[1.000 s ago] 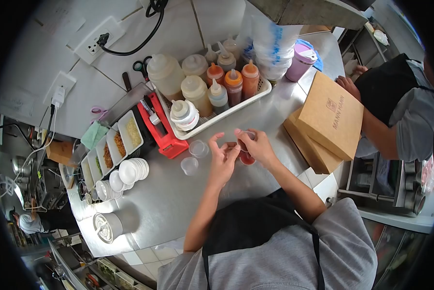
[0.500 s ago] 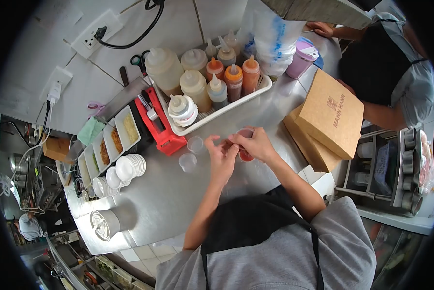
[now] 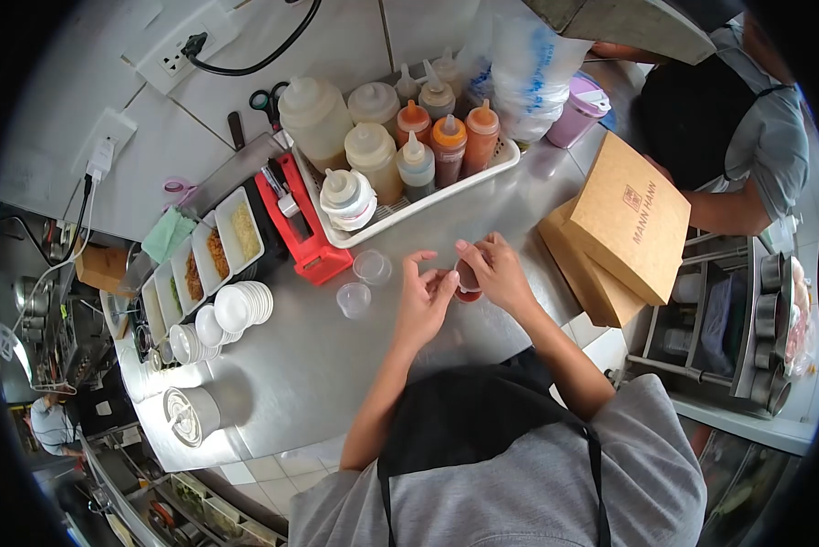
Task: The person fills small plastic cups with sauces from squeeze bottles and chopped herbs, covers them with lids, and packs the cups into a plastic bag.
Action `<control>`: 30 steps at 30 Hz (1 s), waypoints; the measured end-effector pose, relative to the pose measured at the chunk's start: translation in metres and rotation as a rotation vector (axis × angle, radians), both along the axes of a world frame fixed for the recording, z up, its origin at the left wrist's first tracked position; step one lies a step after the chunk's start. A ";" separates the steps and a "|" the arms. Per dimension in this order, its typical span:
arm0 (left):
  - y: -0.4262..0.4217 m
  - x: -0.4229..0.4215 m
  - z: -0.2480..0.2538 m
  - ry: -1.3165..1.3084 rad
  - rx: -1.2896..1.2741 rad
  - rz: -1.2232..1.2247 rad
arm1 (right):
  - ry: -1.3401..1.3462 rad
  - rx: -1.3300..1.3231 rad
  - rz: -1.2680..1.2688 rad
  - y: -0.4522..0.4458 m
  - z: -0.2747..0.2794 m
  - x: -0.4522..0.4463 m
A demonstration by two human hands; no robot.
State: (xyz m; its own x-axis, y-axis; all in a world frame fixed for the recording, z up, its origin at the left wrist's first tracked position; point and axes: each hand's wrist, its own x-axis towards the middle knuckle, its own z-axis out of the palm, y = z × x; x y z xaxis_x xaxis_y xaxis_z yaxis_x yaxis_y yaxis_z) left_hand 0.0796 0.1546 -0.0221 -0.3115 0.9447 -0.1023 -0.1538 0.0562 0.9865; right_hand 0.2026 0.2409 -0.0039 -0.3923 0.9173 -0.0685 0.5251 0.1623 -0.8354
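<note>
Above the steel table both hands meet at a small clear cup with red contents (image 3: 468, 281). My right hand (image 3: 496, 272) is closed on this cup from the right, fingers curled over its top. On its left side my left hand (image 3: 425, 299) has thumb and forefinger apart, the thumb tip close to the cup's rim; no object shows between its fingers. A second red patch (image 3: 468, 295) shows just under the cup, mostly hidden. Two clear empty cups (image 3: 372, 267) (image 3: 354, 299) stand left of my left hand.
A white basket (image 3: 400, 217) of squeeze bottles stands behind the hands. Left are a red holder (image 3: 323, 260), food trays (image 3: 239, 232), stacked white lids (image 3: 233, 308) and a white container (image 3: 190, 416). Cardboard boxes (image 3: 630, 219) and a person in a black apron (image 3: 701, 118) are at right.
My left hand's fingers have spread a little away from the cup and my right hand. The person at right has shifted, one arm now reaching toward the back. The camera view has moved slightly.
</note>
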 end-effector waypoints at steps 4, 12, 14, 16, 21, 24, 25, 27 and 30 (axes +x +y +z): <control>-0.011 0.004 -0.033 0.359 -0.273 0.033 | -0.026 0.176 -0.018 -0.013 -0.027 0.003; -0.008 0.026 -0.018 0.453 -0.449 -0.010 | -0.174 0.036 0.013 -0.028 -0.037 -0.003; -0.009 0.029 -0.029 0.577 -0.414 0.020 | -0.179 0.096 -0.003 -0.030 -0.043 -0.006; -0.007 0.028 -0.019 0.613 -0.438 -0.005 | -0.130 0.094 -0.051 -0.033 -0.040 -0.013; 0.008 0.017 -0.023 0.655 -0.437 0.027 | -0.173 0.091 -0.061 -0.019 -0.039 -0.027; 0.001 0.004 -0.025 0.638 -0.359 0.126 | -0.137 0.048 -0.062 -0.007 -0.046 -0.035; -0.008 -0.001 -0.007 0.602 -0.374 0.139 | -0.072 0.133 -0.081 -0.007 -0.040 -0.035; -0.034 -0.012 0.029 0.536 -0.394 0.166 | 0.066 0.306 -0.121 -0.005 -0.018 -0.034; -0.074 -0.038 -0.006 0.851 -0.063 0.557 | 0.150 0.295 0.091 -0.015 0.004 -0.038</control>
